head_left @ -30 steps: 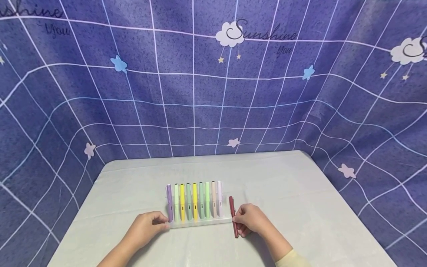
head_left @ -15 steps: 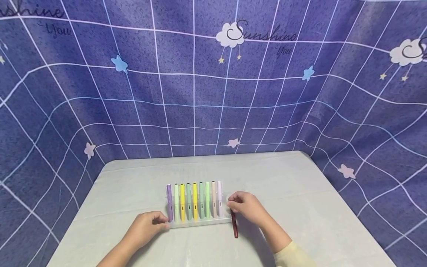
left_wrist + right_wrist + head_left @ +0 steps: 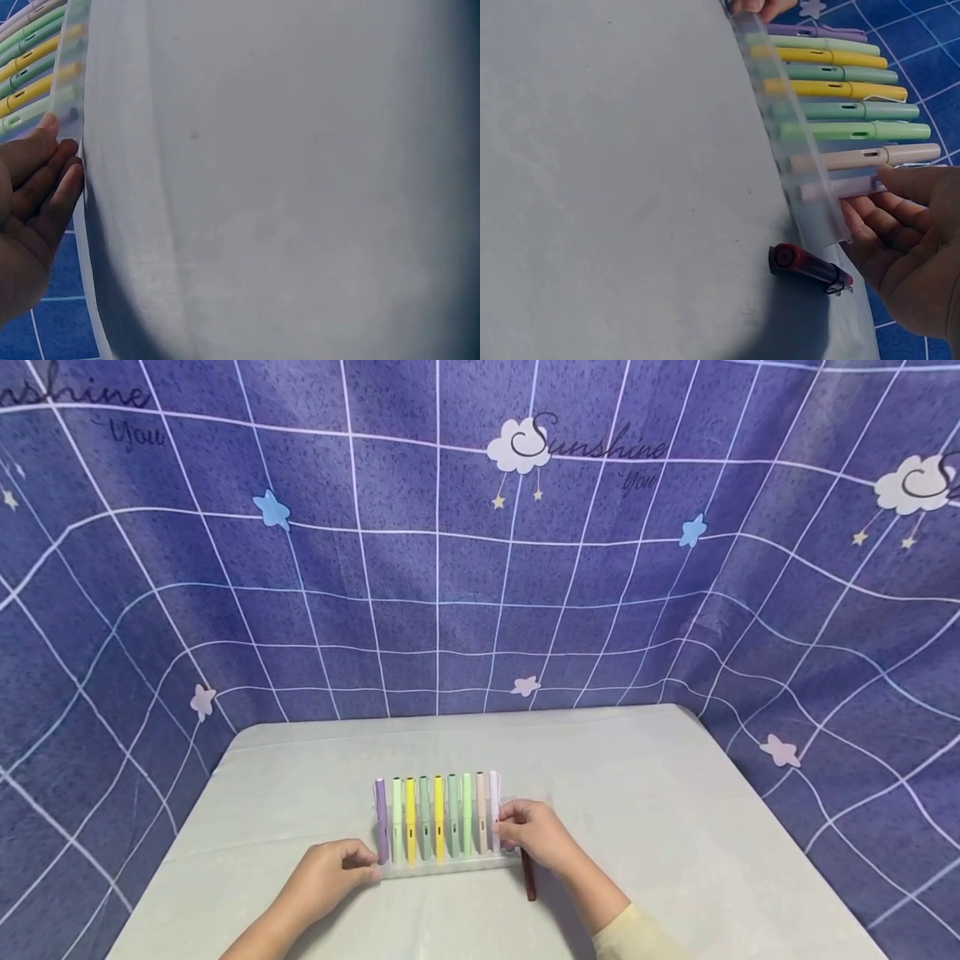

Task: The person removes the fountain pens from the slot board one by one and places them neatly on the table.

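A clear plastic pen holder [image 3: 450, 864] stands on the table with several pens upright in a row: purple [image 3: 382, 822], pale green, yellow, sage green, beige and lavender. My left hand [image 3: 330, 872] holds the holder's left end, thumb and fingertips at its corner in the left wrist view. At the other end my right hand [image 3: 540, 833] pinches the lavender pen [image 3: 851, 187], thumb on one side and fingers behind it. The pen's lower part sits inside the holder. A dark red pen [image 3: 810, 266] lies just outside the holder's right end, partly hidden by the right hand in the head view.
A pale cloth-covered table [image 3: 675, 827] spreads around the holder. Behind it and at both sides hangs a blue gridded curtain [image 3: 390, 568] with stars and clouds.
My right hand has let go of the dark red pen, which stays beside the holder, and has moved left to the lavender pen. My left hand has stayed at the holder's left end.
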A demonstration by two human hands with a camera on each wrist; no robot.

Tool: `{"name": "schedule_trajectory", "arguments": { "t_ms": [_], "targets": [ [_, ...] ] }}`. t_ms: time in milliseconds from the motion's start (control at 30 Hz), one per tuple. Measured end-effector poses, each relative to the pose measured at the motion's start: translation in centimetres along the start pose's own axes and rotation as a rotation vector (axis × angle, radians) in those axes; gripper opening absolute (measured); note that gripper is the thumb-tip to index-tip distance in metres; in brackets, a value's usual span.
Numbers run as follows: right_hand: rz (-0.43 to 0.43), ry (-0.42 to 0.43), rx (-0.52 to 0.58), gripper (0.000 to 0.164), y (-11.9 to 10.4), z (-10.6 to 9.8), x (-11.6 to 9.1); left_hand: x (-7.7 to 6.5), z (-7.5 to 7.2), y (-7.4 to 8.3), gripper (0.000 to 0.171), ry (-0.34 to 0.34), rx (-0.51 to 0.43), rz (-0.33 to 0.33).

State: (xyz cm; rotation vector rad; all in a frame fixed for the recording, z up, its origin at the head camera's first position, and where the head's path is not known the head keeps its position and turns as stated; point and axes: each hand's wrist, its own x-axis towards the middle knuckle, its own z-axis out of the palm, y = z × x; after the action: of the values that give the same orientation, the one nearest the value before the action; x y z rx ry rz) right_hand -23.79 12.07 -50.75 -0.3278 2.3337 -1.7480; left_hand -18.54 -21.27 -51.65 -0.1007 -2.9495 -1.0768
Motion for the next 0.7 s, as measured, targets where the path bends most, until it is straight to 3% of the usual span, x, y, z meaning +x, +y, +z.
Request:
{"name": "schedule_trajectory", "arguments": {
  "t_ms": [433, 700],
  "targets": [
    [-0.047, 0.086, -0.133, 0.015, -0.6, 0.0, -0.4, 0.1, 0.0, -0.3, 0.015, -0.005, 0.014, 0.023],
    [-0.1, 0.135, 0.002, 0.016, -1.4, -0.7, -0.9, 0.0, 0.1, -0.4, 0.016, 0.006, 0.026, 0.034]
  ]
}}
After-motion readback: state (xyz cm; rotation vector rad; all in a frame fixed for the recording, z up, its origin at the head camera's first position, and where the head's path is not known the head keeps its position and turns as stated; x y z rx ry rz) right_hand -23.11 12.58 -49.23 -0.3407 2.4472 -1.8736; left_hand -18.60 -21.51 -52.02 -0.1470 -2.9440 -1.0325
